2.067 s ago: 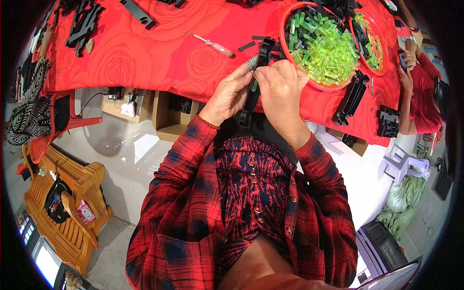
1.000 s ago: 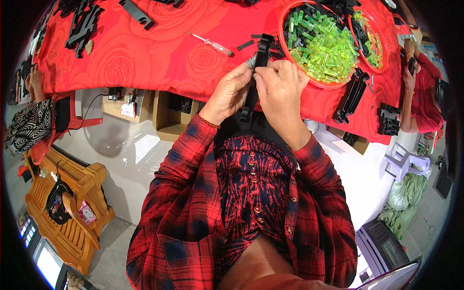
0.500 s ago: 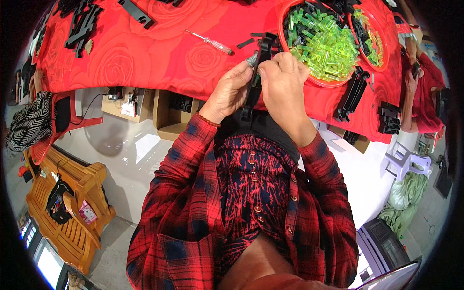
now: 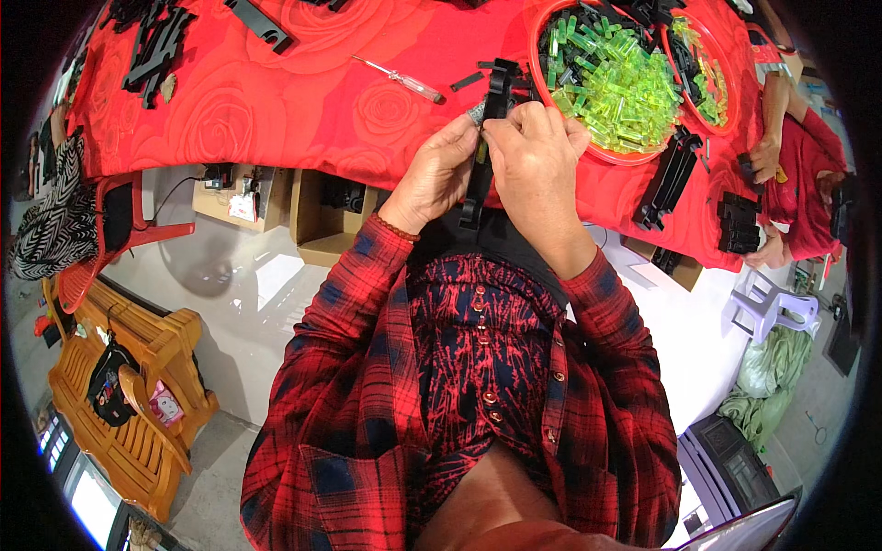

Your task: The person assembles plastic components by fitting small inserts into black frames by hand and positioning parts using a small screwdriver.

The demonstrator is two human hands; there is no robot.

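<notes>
Wearing an open red-and-dark plaid shirt (image 4: 340, 404) over a patterned buttoned top (image 4: 473, 367), the person holds a long black part (image 4: 477, 188) in front of the body, its upper end over the red-covered table (image 4: 303, 110), its lower end this side of the table's edge; the left hand (image 4: 436, 174), a beaded bracelet (image 4: 398, 230) at its wrist, pinches the part from the left between thumb and fingers; the right hand (image 4: 536, 161) has thumb and forefinger pressed together against the part's right side, and what lies between those tips is hidden; just beyond the part's left side lies a small black strip (image 4: 467, 82), with a clear-handled screwdriver (image 4: 413, 87) farther left; beyond the right hand stands a round red bowl (image 4: 634, 159), heaped with yellow-green translucent pieces (image 4: 625, 106) and some black ones; long black pieces (image 4: 668, 179) lie just beside it, black blocks (image 4: 739, 223) farther right, and a second red bowl (image 4: 733, 92) behind; toward the far left lie a black bracket (image 4: 260, 26) and a pile of black parts (image 4: 161, 50); at the right edge a co-worker in red (image 4: 795, 207) reaches toward the table.
</notes>
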